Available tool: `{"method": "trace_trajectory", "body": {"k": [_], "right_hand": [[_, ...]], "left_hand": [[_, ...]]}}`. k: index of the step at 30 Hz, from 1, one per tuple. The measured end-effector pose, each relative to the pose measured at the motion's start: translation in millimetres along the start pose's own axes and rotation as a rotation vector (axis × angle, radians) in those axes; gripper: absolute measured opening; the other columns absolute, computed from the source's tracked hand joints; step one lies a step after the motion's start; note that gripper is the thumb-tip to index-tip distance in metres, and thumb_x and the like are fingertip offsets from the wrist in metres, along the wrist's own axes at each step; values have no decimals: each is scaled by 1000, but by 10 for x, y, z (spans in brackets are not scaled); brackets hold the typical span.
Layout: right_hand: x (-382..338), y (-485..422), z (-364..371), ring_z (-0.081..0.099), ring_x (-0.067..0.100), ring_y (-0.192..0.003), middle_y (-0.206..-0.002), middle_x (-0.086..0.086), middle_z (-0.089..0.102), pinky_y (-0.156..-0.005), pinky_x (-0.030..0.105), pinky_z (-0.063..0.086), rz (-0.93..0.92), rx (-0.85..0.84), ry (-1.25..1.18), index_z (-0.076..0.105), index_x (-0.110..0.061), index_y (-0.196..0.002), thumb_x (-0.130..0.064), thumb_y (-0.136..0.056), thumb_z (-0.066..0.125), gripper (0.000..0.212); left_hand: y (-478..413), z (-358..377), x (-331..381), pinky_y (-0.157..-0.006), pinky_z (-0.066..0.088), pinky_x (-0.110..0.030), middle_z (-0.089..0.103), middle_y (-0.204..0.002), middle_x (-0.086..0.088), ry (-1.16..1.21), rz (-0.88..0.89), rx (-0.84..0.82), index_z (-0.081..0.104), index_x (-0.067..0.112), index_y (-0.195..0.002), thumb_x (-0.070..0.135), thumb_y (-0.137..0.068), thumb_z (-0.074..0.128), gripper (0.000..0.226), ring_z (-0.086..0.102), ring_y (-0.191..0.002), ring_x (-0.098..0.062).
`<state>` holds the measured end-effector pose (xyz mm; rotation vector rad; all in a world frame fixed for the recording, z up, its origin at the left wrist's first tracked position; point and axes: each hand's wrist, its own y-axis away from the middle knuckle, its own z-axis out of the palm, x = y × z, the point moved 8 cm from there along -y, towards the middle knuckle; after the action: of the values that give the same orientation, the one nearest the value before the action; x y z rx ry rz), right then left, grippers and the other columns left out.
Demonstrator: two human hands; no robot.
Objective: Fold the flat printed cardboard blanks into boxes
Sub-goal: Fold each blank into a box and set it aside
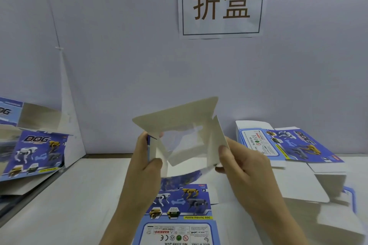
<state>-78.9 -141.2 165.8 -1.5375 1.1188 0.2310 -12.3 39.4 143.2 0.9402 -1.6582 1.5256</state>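
The left hand [146,157] is gripping the left side of a half-opened box [179,119] and the right hand [237,163] is pinching a flap on its right side, so both are holding it up in the air above the table [69,195]. The flaps are sticking out in different ways, so a push the wrong way could be bending the thin card in a bad spot or tearing a fold. If a grip is slipping, the box could be dropping onto the flat sheet [185,201] lying under it.

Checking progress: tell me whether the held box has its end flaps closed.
No: the box gripped by the left hand and right hand has its flaps spread open, showing the hollow inside.
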Motion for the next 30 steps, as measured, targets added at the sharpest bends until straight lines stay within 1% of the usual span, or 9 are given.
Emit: {"method": "trace_trajectory", "body": {"k": [4, 7, 11, 15, 17, 20, 23, 26, 30], "right_hand": [[217, -95, -78, 60, 4, -113, -120, -17, 66, -93, 31, 48, 137, -41, -351, 65, -50, -114, -70, -78, 39, 49], [459, -114, 6, 63, 7, -112, -123, -10, 66, -93, 34, 49, 306, -73, -542, 66, -45, -111, -57, -85, 52, 31], [488, -73, 151, 66, 6, -104, -119, -10, 68, -80, 28, 54, 344, -173, -815, 64, -44, -118, -47, -77, 63, 41], [564, -53, 44, 59, 28, -74, -84, 11, 66, -63, 40, 47, 259, -44, -241, 61, -12, -103, -8, -95, 50, 14], [526, -44, 45, 40, 15, -57, -64, 11, 47, -54, 32, 34, 227, -25, -102, 51, -6, -86, -2, -94, 46, 11], [399, -42, 98, 44, 8, -55, -67, 8, 57, -53, 22, 38, 195, -104, -102, 57, -34, -95, -5, -95, 49, 31], [413, -36, 58, 47, 1, -50, -56, -15, 54, -46, 10, 37, 171, -20, 34, 52, -45, -95, 2, -92, 45, 47], [615, -40, -79, 40, 8, -51, -58, -5, 49, -48, 16, 35, 308, 190, -60, 58, -21, -87, -1, -88, 53, 20], [918, 12, -209, 55, 25, -76, -83, 5, 59, -63, 30, 44, 550, 299, -192, 56, -15, -92, -19, -91, 59, 5]], "left_hand": [[19, 47, 45, -81, 45, -27, 66, -102, 23, 62, -26, -18, 62, 46, -105, -9, -92, 45, 59, 61, -95, 1], [97, 160, 214, -76, 45, -14, 65, -99, 24, -23, 93, -56, 58, 40, -112, 3, -99, 45, 41, 60, -89, 2], [174, 278, 312, -72, 40, -3, 65, -100, 19, -135, 196, -16, 55, 27, -125, 5, -100, 42, 36, 59, -88, 0], [251, 290, 346, -79, 36, 1, 60, -110, 20, -228, 217, 157, 52, 23, -129, -11, -95, 39, 49, 53, -93, 16], [274, 256, 385, -91, 30, 2, 53, -123, 15, -279, 282, 234, 49, 18, -132, -16, -92, 40, 53, 43, -109, 23], [227, 170, 363, -97, 39, -13, 54, -124, 14, -330, 274, 257, 49, 19, -133, -19, -88, 41, 60, 50, -111, 10], [207, 143, 344, -95, 39, -6, 53, -122, 24, -299, 277, 229, 47, 29, -133, -20, -85, 43, 69, 46, -109, 21], [240, 211, 388, -99, 41, -11, 54, -130, 28, -19, 284, 120, 40, 50, -129, 23, -91, 63, 52, 47, -123, 10], [340, 365, 553, -98, 35, -5, 34, -147, 25, -141, 470, -71, 13, 44, -147, 71, -73, 60, 92, 34, -135, 8]]}}
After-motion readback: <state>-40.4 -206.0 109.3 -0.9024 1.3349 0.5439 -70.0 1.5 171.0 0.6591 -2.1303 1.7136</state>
